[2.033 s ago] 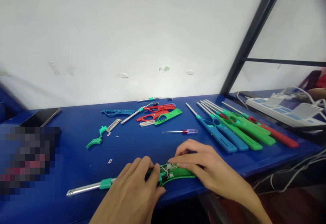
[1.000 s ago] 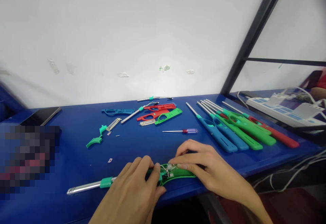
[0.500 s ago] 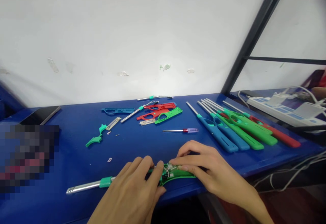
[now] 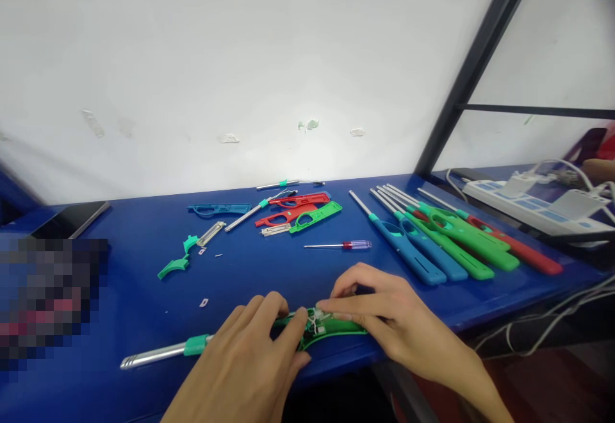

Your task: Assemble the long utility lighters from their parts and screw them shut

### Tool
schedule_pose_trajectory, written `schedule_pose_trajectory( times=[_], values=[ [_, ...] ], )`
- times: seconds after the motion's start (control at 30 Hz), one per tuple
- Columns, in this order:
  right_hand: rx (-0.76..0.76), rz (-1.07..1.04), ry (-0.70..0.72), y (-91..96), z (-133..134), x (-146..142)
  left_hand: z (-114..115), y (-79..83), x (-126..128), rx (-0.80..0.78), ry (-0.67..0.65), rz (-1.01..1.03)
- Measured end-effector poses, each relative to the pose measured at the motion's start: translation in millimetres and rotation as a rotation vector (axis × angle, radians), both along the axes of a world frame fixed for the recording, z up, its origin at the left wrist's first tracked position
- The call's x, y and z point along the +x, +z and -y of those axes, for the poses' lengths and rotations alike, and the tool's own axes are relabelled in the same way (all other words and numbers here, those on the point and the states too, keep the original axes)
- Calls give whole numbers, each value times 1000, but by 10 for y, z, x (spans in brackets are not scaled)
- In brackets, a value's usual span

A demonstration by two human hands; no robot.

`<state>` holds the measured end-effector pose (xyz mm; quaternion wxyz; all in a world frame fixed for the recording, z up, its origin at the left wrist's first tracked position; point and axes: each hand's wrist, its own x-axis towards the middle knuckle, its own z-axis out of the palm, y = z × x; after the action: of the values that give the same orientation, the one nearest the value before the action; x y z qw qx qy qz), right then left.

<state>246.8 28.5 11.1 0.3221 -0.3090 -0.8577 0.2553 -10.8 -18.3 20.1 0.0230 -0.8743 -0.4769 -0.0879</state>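
An opened green lighter (image 4: 331,331) with a long metal nozzle (image 4: 151,355) lies at the near edge of the blue table (image 4: 269,282). White wires and small inner parts show in its open body. My left hand (image 4: 250,362) presses down on the lighter's middle, fingers curled over it. My right hand (image 4: 384,317) rests on the handle end, its fingertips pinching at the wires and parts inside.
Several assembled blue, green and red lighters (image 4: 446,240) lie in a row at the right. Loose shells (image 4: 298,211), a small screwdriver (image 4: 343,245) and green trigger pieces (image 4: 175,263) lie mid-table. A phone (image 4: 72,218) is at the left, a power strip (image 4: 533,208) at the right.
Both hands have stayed on the green lighter; only the fingertips shifted slightly. The view drifted a little.
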Motion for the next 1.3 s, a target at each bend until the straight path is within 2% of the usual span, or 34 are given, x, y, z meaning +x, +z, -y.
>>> schedule_pose_trajectory(
  times=[0.37, 0.6, 0.9, 1.3],
  values=[
    [10, 18, 10, -2, -6, 11, 1, -35, -24, -11, -13, -8],
    [35, 11, 25, -5, -6, 10, -17, 14, 34, 23, -23, -56],
    [112, 38, 0, -31, 69, 11, -20, -100, -40, 122, -79, 12],
    [-8, 63, -6, 8, 83, 25, -31, -75, -16, 217, -131, 10]
  ],
)
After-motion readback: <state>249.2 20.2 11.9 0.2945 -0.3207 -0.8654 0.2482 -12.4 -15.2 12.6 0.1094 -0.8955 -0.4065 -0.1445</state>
